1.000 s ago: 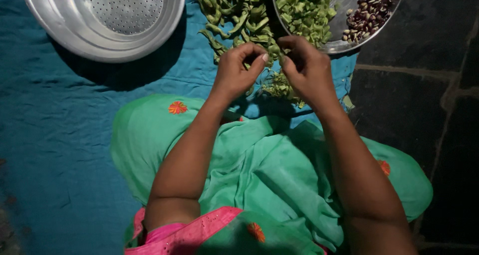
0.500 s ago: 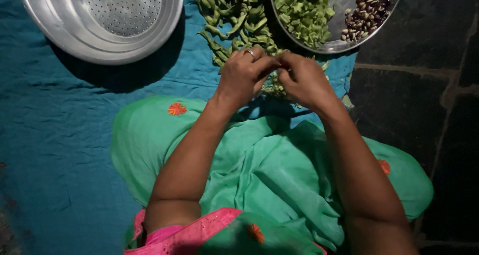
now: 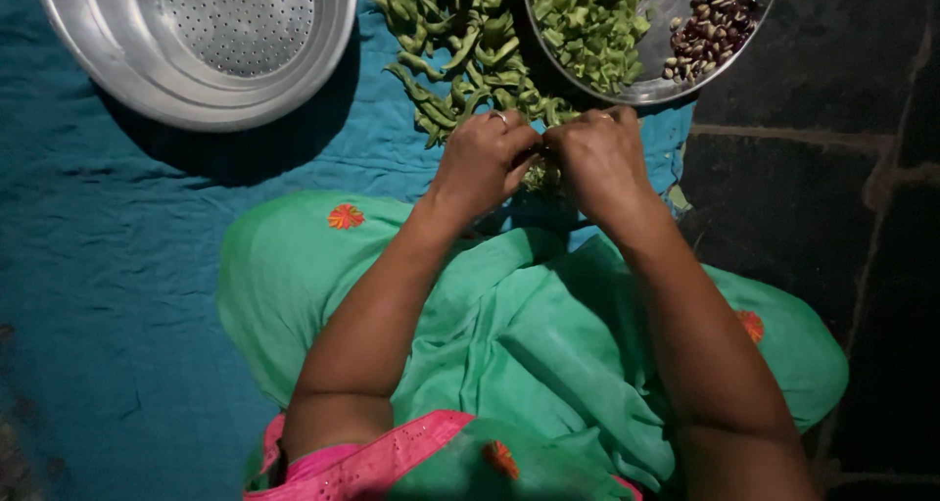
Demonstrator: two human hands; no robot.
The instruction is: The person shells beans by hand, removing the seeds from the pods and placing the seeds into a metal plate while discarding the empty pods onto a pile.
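A green bean pod (image 3: pixel 541 164), small and mostly hidden, sits pinched between the fingertips of both hands just above a little heap of green trimmings on the teal cloth (image 3: pixel 117 266). The left hand (image 3: pixel 482 160) curls its fingers in and nips one end of the pod; the right hand (image 3: pixel 599 156) does the same from the other side, knuckles up, so the two hands meet thumb to thumb. Snapping or stringing a pod like this goes best, I judge, with a short grip close to the break and the pieces kept over the heap so that nothing scatters.

Just beyond the hands lies a loose pile of whole green pods (image 3: pixel 460 41) on the cloth. To its right a shallow steel plate (image 3: pixel 676 80) holds cut green pieces (image 3: pixel 587 21) and a smaller cluster of dark mottled beans (image 3: pixel 710 21). Well apart to the left sits a perforated steel colander bowl (image 3: pixel 117 60). The person's green garment (image 3: pixel 509 325) fills the foreground.

The pod itself is probably a single one, though fingers and dim light hide most of it. Plate, colander and pod pile are all cut off at the top edge.
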